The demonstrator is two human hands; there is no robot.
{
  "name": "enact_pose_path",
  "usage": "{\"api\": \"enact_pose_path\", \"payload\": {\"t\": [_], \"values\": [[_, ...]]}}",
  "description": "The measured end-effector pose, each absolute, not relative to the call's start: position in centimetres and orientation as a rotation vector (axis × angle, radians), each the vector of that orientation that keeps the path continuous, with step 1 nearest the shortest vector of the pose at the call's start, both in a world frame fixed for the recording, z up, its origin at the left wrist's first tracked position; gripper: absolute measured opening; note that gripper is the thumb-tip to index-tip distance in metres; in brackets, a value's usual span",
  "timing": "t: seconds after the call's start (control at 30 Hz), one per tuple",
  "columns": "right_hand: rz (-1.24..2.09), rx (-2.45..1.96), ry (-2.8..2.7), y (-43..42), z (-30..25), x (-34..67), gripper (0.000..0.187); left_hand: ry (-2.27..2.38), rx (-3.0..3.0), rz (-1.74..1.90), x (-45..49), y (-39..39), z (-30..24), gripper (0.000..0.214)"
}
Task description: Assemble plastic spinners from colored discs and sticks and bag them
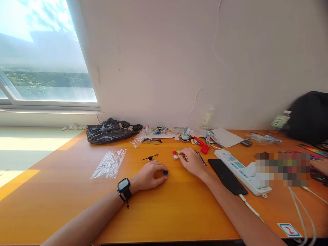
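My left hand [150,175] rests on the wooden table and pinches a small blue round piece [165,173] between thumb and fingertips. A ring and a dark-banded watch [123,184] are on that arm. Just beyond the hand lies a thin black double-ended pointer [150,158] on a small round base. My right hand [192,160] is over a group of small parts, its fingers bent down and drawn together. Beside those fingertips are a red piece [174,153] and a white round piece [175,157]. Whatever the right fingers grip is hidden.
A clear plastic bag [109,164] lies at left, with a black plastic bag [112,131] behind it. Glasses [152,141] and a red toy gun [202,146] lie farther back. At right are a black phone [227,176], a white power strip [242,172] and another person's hand [320,165].
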State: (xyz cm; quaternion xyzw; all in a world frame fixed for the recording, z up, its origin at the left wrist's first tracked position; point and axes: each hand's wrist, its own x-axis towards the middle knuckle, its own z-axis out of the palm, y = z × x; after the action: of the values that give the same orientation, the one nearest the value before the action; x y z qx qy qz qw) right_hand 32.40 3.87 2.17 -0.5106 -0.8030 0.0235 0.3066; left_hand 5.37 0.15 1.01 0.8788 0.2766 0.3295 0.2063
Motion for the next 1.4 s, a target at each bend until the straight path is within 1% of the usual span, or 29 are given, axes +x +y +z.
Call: {"api": "enact_pose_path", "payload": {"t": [0.17,0.57,0.77,1.03,1.27,1.4], "values": [[-0.088,-1.584,-2.118,5.4,2.0,34.8,0.019,0.814,2.499,0.858,5.3,0.6,0.1,0.012],[-0.19,-1.706,-2.196,5.8,1.5,33.9,0.026,0.867,2.476,0.871,5.4,0.8,0.0,0.009],[-0.194,-1.716,-2.185,6.0,1.2,33.9,0.021,0.854,2.464,0.851,5.2,0.7,0.2,0.012],[-0.194,-1.726,-2.177,6.0,1.1,33.7,0.015,0.867,2.461,0.858,5.3,0.6,0.5,0.009],[-0.216,-1.721,-2.185,6.0,1.2,33.7,0.018,0.859,2.464,0.859,5.3,0.6,0.4,0.009],[-0.253,-1.71,-2.175,6.1,1.1,33.8,0.017,0.854,2.472,0.86,5.3,0.7,0.1,0.01]]}}
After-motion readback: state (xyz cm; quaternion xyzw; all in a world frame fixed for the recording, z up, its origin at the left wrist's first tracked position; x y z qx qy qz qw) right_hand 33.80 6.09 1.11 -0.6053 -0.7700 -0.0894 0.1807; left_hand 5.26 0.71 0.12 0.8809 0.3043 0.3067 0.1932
